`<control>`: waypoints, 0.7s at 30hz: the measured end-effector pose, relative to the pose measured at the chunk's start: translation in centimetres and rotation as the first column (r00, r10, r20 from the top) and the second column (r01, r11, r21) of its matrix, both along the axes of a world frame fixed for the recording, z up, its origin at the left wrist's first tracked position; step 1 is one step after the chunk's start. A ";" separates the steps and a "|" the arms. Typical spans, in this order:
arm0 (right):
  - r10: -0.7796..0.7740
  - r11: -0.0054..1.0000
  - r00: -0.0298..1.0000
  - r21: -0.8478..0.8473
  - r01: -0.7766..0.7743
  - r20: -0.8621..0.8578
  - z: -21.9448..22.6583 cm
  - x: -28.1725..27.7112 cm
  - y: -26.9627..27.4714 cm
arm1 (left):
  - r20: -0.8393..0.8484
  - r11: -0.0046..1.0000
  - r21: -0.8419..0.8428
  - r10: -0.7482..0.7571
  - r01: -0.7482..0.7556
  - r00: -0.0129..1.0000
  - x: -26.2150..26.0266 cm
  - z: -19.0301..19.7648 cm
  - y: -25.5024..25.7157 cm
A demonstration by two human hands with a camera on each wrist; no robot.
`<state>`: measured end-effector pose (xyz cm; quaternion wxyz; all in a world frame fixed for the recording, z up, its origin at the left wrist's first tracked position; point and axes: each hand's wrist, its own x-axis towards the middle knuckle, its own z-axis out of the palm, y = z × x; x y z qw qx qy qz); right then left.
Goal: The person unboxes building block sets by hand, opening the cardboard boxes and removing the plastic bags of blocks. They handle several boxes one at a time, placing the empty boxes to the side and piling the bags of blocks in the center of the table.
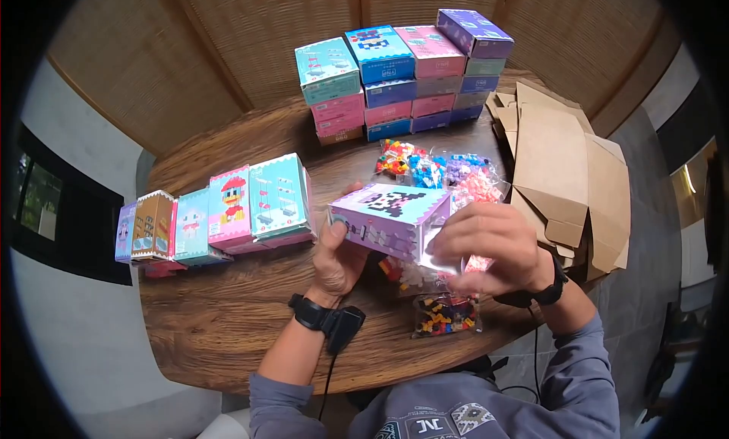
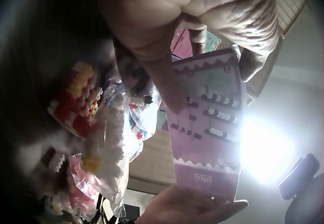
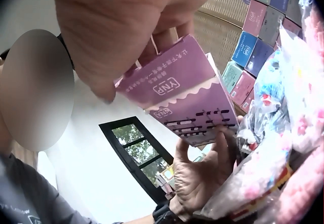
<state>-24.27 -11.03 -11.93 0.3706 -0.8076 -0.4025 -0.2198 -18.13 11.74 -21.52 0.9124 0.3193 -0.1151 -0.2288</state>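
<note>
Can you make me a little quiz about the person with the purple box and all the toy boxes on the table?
1. True or false: both hands hold the purple box.
2. What lies on the table right under the hands? A) bags of small bricks B) a book C) a cup
3. Fill in: the flat cardboard lies on the person's ____ side.

Key:
1. True: the left hand grips one end and the right hand the other.
2. A: the brick bags lie there.
3. Right.
</note>
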 end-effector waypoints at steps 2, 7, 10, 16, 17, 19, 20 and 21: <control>-0.058 0.998 0.986 -0.022 0.055 -0.156 0.6 -0.3 -0.6 | 0.024 1.000 0.019 -0.003 0.003 1.000 0.1 -0.4 0.1; 0.122 0.991 0.915 0.104 -0.088 -0.386 0.6 0.1 -1.1 | 0.014 1.000 0.013 0.024 -0.024 1.000 0.2 -0.6 0.1; -0.121 0.991 0.944 0.025 0.135 -0.307 0.7 -0.1 0.2 | -0.040 0.999 -0.013 0.050 -0.051 0.998 0.1 0.0 0.0; -0.327 0.941 0.912 0.007 0.339 -0.246 0.0 -0.3 1.1 | 0.008 1.000 0.000 0.015 -0.015 1.000 0.1 0.0 0.1; -0.340 0.938 0.925 0.013 0.347 -0.170 -0.3 -0.1 1.2 | 0.014 1.000 0.008 0.021 -0.021 1.000 0.2 0.0 0.1; -0.365 0.931 0.929 0.003 0.366 -0.059 -0.5 0.1 1.3 | 0.027 0.999 0.024 0.033 -0.033 0.999 0.2 -0.1 0.0; -0.378 0.926 0.925 -0.014 0.378 -0.025 -0.5 0.2 1.3 | 0.028 0.999 0.028 0.031 -0.032 0.999 0.2 -0.1 0.0; -0.390 0.920 0.921 -0.030 0.390 0.009 -0.4 0.2 1.2 | 0.030 0.999 0.032 0.031 -0.032 0.999 0.2 0.0 0.0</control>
